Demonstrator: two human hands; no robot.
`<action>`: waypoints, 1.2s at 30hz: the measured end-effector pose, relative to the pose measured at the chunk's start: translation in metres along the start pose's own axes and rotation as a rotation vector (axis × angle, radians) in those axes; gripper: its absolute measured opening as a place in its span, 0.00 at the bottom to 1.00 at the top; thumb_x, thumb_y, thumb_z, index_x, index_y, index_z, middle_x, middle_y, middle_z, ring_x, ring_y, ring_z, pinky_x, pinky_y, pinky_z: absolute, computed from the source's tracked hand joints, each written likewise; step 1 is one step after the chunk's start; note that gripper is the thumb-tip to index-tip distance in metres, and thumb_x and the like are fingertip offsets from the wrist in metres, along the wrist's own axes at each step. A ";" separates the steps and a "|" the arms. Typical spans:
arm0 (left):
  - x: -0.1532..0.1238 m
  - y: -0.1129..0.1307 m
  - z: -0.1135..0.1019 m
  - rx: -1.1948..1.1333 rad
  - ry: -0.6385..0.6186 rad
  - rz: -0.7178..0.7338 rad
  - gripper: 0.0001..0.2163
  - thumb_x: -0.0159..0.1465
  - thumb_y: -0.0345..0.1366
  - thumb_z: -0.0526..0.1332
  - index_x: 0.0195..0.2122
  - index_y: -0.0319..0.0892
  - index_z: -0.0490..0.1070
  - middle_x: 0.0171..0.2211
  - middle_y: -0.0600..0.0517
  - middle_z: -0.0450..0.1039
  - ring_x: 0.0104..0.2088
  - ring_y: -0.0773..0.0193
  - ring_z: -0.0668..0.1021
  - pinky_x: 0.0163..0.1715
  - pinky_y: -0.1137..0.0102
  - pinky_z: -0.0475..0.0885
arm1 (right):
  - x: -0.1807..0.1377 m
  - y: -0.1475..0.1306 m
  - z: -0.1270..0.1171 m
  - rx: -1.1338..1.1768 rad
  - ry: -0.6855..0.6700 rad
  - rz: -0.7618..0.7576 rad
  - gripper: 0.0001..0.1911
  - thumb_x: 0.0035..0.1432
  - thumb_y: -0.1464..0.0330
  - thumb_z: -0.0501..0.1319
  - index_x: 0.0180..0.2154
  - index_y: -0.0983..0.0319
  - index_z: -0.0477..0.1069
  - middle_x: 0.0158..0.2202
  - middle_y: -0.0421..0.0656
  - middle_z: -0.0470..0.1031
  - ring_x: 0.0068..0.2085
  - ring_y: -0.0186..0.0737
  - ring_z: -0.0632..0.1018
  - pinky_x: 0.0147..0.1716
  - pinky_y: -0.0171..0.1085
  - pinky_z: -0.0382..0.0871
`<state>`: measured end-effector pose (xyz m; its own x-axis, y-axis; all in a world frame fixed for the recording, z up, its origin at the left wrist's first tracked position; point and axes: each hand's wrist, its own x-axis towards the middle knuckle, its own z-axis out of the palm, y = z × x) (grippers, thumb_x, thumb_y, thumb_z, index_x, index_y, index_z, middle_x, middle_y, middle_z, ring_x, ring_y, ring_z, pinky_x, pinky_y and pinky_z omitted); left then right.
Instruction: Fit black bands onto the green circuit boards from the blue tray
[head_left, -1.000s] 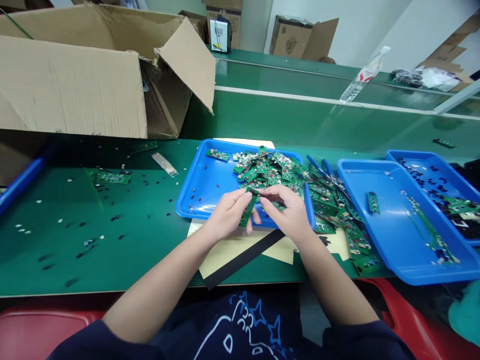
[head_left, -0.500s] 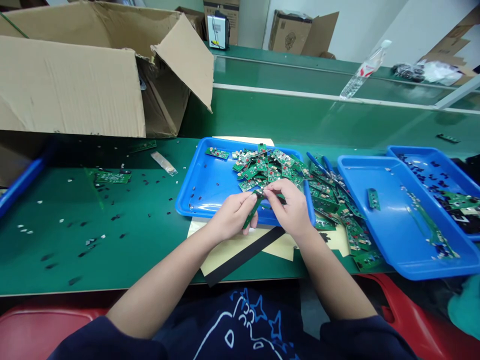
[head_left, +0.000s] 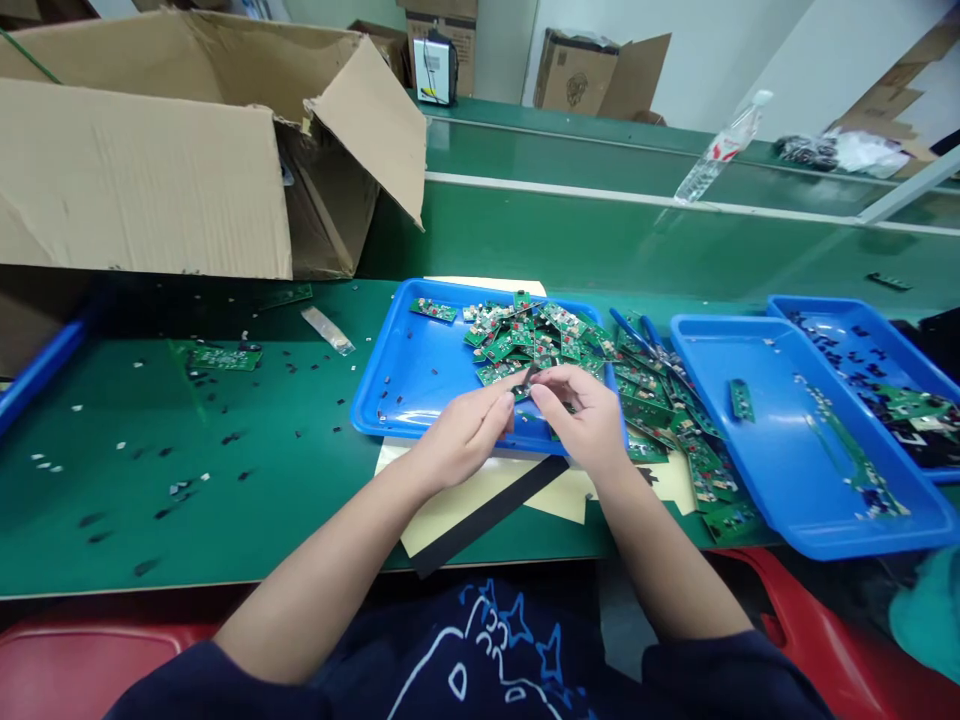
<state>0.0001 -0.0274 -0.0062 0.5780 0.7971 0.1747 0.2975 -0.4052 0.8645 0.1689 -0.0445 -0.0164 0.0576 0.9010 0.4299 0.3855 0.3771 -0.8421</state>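
Above the near edge of a blue tray [head_left: 375, 360], my left hand [head_left: 469, 430] is closed on a small green circuit board [head_left: 519, 393], which is mostly covered by fingers. My right hand [head_left: 581, 405] is closed too, thumb and fingertips pinched at the board's far end. A thin dark piece [head_left: 532, 374] shows by those fingertips; whether it belongs to the board I cannot tell. Behind both hands, a heap of green circuit boards [head_left: 517, 340] fills the tray's right side. One board [head_left: 433, 310] lies apart at its back left, and small black bits are scattered on its floor.
More boards [head_left: 649, 400] pile up right of the tray, with blue-handled pliers [head_left: 637, 332] on them. Two further blue trays [head_left: 697, 350] stand at the right. A large cardboard box [head_left: 142, 180] looms at back left. Small parts litter the green table [head_left: 285, 500].
The board in my left hand has turned, so less of its green length shows between the hands. A dark piece now stands up by my right fingertips. Both hands remain over the tray's front edge.
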 end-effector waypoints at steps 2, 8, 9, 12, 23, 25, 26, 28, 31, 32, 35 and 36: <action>0.000 -0.002 0.002 0.107 -0.040 0.045 0.20 0.69 0.40 0.42 0.55 0.38 0.65 0.43 0.45 0.76 0.46 0.58 0.76 0.49 0.62 0.70 | 0.000 0.001 0.001 0.026 0.008 0.048 0.04 0.55 0.67 0.61 0.30 0.61 0.70 0.28 0.41 0.76 0.27 0.35 0.76 0.26 0.34 0.72; 0.001 -0.008 0.007 0.247 -0.047 0.080 0.21 0.70 0.39 0.42 0.62 0.40 0.56 0.60 0.44 0.63 0.59 0.57 0.68 0.58 0.60 0.64 | -0.001 0.003 0.003 0.047 0.033 0.032 0.03 0.54 0.69 0.60 0.29 0.60 0.70 0.29 0.41 0.76 0.26 0.34 0.75 0.26 0.34 0.71; 0.002 -0.008 0.007 0.250 -0.039 0.078 0.21 0.70 0.39 0.42 0.61 0.40 0.57 0.60 0.45 0.64 0.58 0.58 0.68 0.58 0.60 0.64 | -0.001 0.003 0.003 0.044 0.024 0.012 0.03 0.55 0.69 0.59 0.29 0.60 0.70 0.29 0.41 0.75 0.27 0.34 0.75 0.27 0.34 0.71; 0.003 -0.007 0.008 0.251 -0.052 0.072 0.20 0.70 0.38 0.41 0.60 0.40 0.59 0.57 0.44 0.67 0.54 0.57 0.72 0.55 0.59 0.67 | -0.003 0.003 0.004 0.041 -0.018 -0.044 0.04 0.57 0.69 0.58 0.30 0.60 0.69 0.30 0.42 0.75 0.29 0.35 0.75 0.28 0.35 0.71; 0.001 -0.010 0.002 0.235 0.103 0.127 0.19 0.70 0.38 0.44 0.60 0.40 0.57 0.49 0.42 0.70 0.50 0.57 0.72 0.49 0.60 0.70 | 0.000 -0.003 0.002 0.486 -0.016 0.258 0.06 0.52 0.65 0.64 0.27 0.60 0.71 0.24 0.39 0.74 0.23 0.32 0.74 0.22 0.32 0.70; 0.001 -0.010 0.001 0.305 0.136 0.213 0.18 0.69 0.36 0.47 0.60 0.41 0.58 0.46 0.43 0.69 0.46 0.58 0.72 0.47 0.60 0.70 | 0.003 -0.002 0.001 0.635 -0.024 0.425 0.11 0.49 0.61 0.66 0.26 0.61 0.71 0.22 0.38 0.73 0.21 0.31 0.73 0.17 0.30 0.68; 0.001 -0.011 0.001 0.336 0.162 0.252 0.17 0.69 0.35 0.48 0.58 0.41 0.60 0.44 0.43 0.68 0.45 0.58 0.72 0.46 0.61 0.71 | 0.005 -0.002 0.001 0.690 -0.048 0.510 0.13 0.47 0.58 0.66 0.25 0.61 0.71 0.21 0.38 0.73 0.19 0.30 0.72 0.15 0.29 0.67; 0.002 -0.014 0.001 0.365 0.230 0.294 0.15 0.69 0.33 0.48 0.53 0.40 0.66 0.41 0.44 0.67 0.43 0.60 0.71 0.43 0.63 0.71 | 0.008 -0.001 0.002 0.744 -0.137 0.667 0.18 0.46 0.53 0.66 0.24 0.62 0.72 0.19 0.38 0.72 0.18 0.31 0.73 0.13 0.28 0.66; 0.005 -0.018 0.004 0.361 0.203 0.272 0.13 0.69 0.31 0.47 0.45 0.39 0.70 0.35 0.48 0.66 0.37 0.63 0.72 0.37 0.67 0.72 | 0.009 0.003 0.007 0.738 -0.237 0.816 0.22 0.42 0.51 0.67 0.21 0.64 0.71 0.18 0.40 0.72 0.20 0.32 0.75 0.17 0.29 0.71; 0.005 -0.020 0.005 0.358 0.161 0.257 0.12 0.68 0.31 0.47 0.44 0.39 0.70 0.33 0.48 0.66 0.35 0.63 0.72 0.36 0.68 0.72 | 0.008 0.005 0.009 0.725 -0.239 0.836 0.22 0.39 0.51 0.69 0.21 0.64 0.71 0.19 0.40 0.73 0.22 0.32 0.76 0.19 0.29 0.73; 0.007 -0.023 0.006 0.343 0.084 0.219 0.12 0.68 0.30 0.48 0.45 0.38 0.69 0.35 0.47 0.69 0.37 0.63 0.74 0.38 0.67 0.73 | 0.008 0.010 0.014 0.702 -0.215 0.821 0.22 0.36 0.53 0.71 0.22 0.63 0.71 0.20 0.39 0.73 0.23 0.31 0.76 0.20 0.28 0.74; 0.007 -0.023 0.005 0.337 0.094 0.209 0.12 0.67 0.29 0.48 0.47 0.39 0.68 0.37 0.46 0.69 0.39 0.62 0.74 0.40 0.66 0.73 | 0.008 0.011 0.014 0.702 -0.202 0.806 0.21 0.37 0.52 0.71 0.22 0.63 0.70 0.20 0.38 0.73 0.22 0.31 0.76 0.19 0.28 0.73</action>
<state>0.0011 -0.0147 -0.0276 0.5851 0.7134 0.3857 0.4228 -0.6742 0.6055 0.1605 -0.0300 -0.0269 -0.1199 0.9327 -0.3402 -0.3141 -0.3607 -0.8782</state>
